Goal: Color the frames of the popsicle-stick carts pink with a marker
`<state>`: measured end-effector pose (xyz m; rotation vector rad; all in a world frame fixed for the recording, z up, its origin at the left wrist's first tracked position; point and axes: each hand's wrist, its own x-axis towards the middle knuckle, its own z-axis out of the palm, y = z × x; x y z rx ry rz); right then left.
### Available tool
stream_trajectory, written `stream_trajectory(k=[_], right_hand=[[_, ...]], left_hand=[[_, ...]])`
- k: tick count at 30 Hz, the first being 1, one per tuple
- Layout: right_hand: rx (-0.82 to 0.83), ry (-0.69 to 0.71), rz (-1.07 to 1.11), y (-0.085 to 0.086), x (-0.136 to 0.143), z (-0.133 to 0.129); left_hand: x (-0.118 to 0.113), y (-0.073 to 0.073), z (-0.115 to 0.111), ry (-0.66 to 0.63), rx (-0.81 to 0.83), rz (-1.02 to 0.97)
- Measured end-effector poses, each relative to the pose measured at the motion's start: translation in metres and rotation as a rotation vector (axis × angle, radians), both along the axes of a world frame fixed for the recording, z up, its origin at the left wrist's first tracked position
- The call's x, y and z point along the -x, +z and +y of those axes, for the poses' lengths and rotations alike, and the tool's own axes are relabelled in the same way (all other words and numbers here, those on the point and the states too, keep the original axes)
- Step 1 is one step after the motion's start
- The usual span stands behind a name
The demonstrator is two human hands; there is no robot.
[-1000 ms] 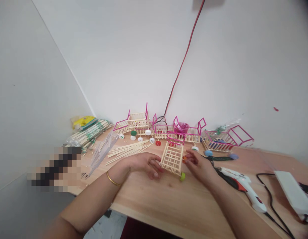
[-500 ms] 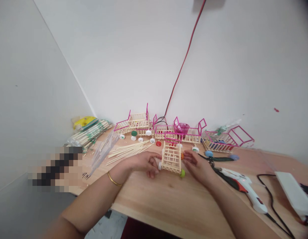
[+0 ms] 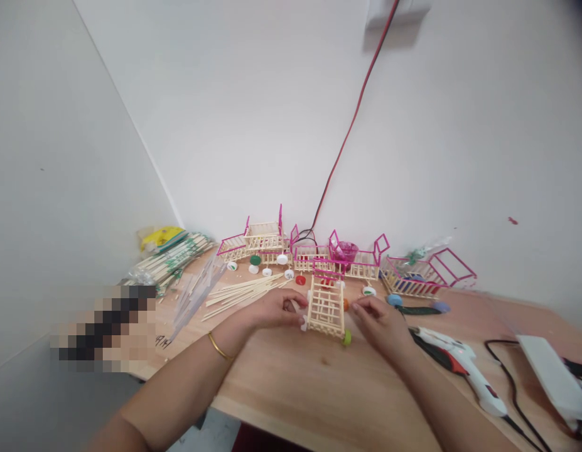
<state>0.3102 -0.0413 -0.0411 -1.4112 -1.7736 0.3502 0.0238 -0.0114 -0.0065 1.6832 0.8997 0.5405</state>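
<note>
The step in hand looks like adjusting or steadying the small stick cart [image 3: 325, 307] at its wheels; it stands on the worktop [image 3: 295, 383] between both hands. The left hand [image 3: 279, 309] has its fingers bent round by the white wheel [image 3: 304, 324], the right hand [image 3: 380, 321] its fingertips beside the orange wheel [image 3: 346, 305] (whether either grip pinches, I cannot tell). Moving it calls for light, even pressure. Other carts [image 3: 314, 258] crowd behind; loose sticks [image 3: 243, 292] and a glue gun [image 3: 476, 376] flank the arms.
</note>
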Motion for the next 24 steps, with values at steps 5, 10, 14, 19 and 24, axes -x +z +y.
stream_trajectory(k=[5, 10, 14, 19, 24], right_hand=[[-0.035, -0.113, 0.021, 0.004, 0.003, -0.003], [-0.037, -0.135, 0.151, 0.016, 0.009, -0.005], [-0.025, -0.091, 0.175, 0.037, 0.018, -0.007], [-0.058, -0.083, 0.082, 0.064, 0.025, -0.003], [-0.128, -0.182, -0.104, 0.087, 0.014, 0.019]], left_hand=[[0.001, -0.004, 0.003, -0.087, -0.118, 0.055], [-0.002, -0.008, 0.000, -0.054, -0.153, 0.064], [-0.003, -0.010, -0.001, -0.034, -0.178, 0.090], [-0.003, -0.009, -0.004, -0.034, -0.200, 0.088], [-0.003, -0.011, -0.005, -0.040, -0.183, 0.063]])
